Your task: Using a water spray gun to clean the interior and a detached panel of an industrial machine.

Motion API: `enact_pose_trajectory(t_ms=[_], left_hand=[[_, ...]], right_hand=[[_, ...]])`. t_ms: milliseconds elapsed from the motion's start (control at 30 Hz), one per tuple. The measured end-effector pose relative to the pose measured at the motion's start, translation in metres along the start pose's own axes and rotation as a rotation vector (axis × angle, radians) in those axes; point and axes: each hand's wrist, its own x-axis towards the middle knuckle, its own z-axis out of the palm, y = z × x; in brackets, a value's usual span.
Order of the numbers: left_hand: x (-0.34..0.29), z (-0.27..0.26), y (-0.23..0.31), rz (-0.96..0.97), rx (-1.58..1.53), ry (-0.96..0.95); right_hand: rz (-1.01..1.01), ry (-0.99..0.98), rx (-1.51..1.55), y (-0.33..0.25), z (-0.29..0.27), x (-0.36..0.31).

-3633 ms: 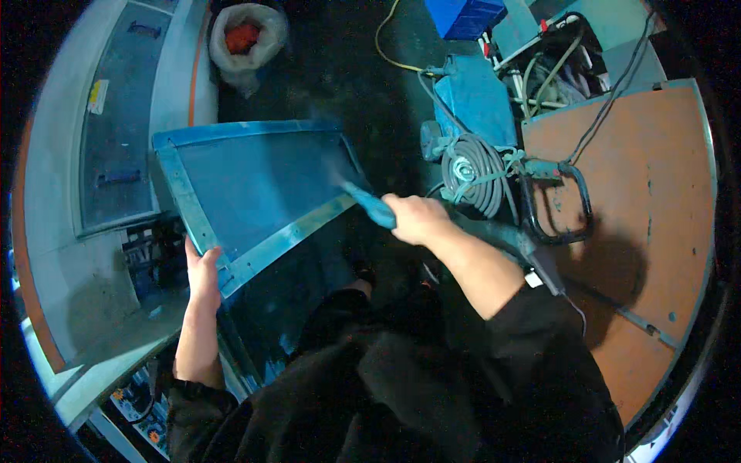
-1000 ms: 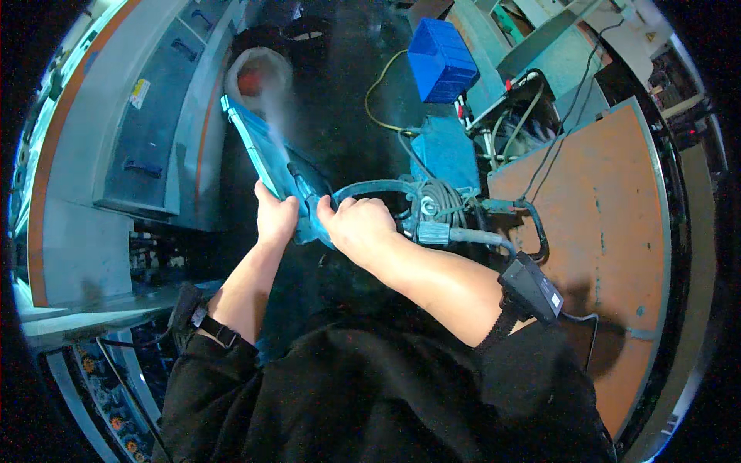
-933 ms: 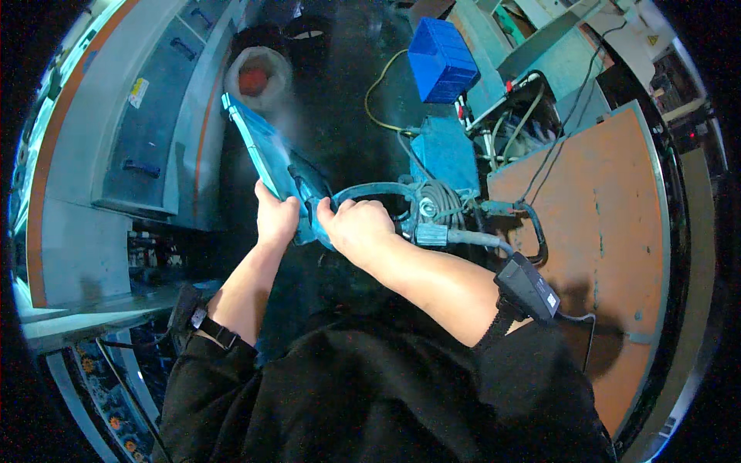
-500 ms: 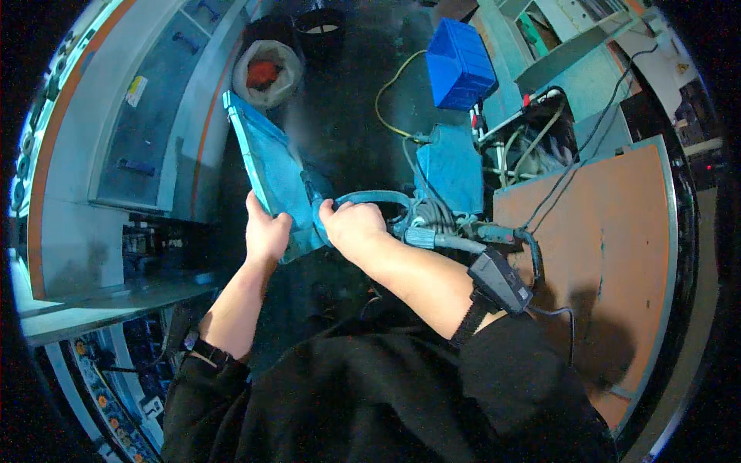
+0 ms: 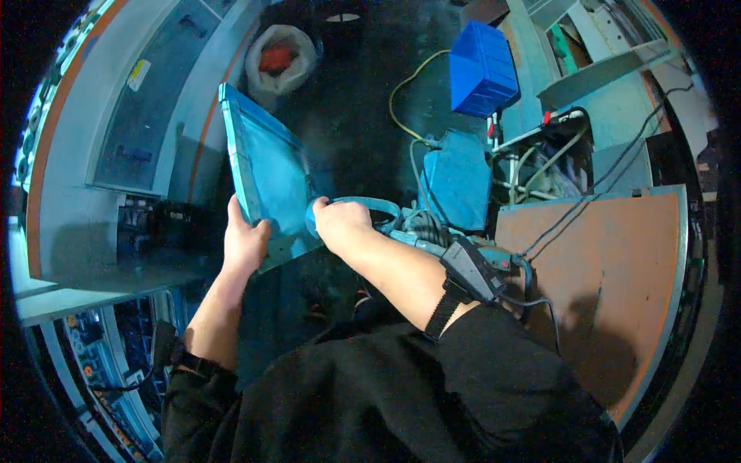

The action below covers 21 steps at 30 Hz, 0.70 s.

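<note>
Tilted at the left of the middle is a shallow rectangular blue panel (image 5: 266, 170) with a raised rim. My left hand (image 5: 245, 243) grips its near left edge, thumb on the inner face. Close to the panel's right edge, my right hand (image 5: 342, 221) is closed round the end of a blue hose (image 5: 382, 204). That hose end sits at or very near the panel; whether they touch, I cannot tell. From my right hand the hose curves right toward a dark ribbed coil (image 5: 423, 226). A black device (image 5: 472, 270) is strapped to my right forearm.
A blue plastic bin (image 5: 485, 69) stands at the far right above a blue box-shaped unit (image 5: 457, 179). Cables cross a brown board (image 5: 594, 285) on the right. A bag-lined container (image 5: 297, 73) holds something red. A grey cabinet (image 5: 69, 154) lines the left.
The panel and my left hand have moved slightly left, and the panel's inner face shows more. My right hand has also shifted a little left, still holding the hose. The whole view has shifted slightly.
</note>
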Motion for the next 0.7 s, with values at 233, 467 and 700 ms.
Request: enact_pose_trajectory(t_ms=[233, 467, 700], left_hand=[[0.001, -0.006, -0.005, 0.128, 0.103, 0.060], [0.017, -0.010, -0.026, 0.083, 0.066, 0.038], [0.028, -0.014, -0.029, 0.015, 0.127, 0.046]], right_hand=[[0.031, -0.049, 0.082, 0.009, 0.010, 0.023], [0.042, -0.151, 0.106, 0.013, 0.022, 0.049], [0.078, -0.195, 0.081, 0.020, 0.042, 0.086]])
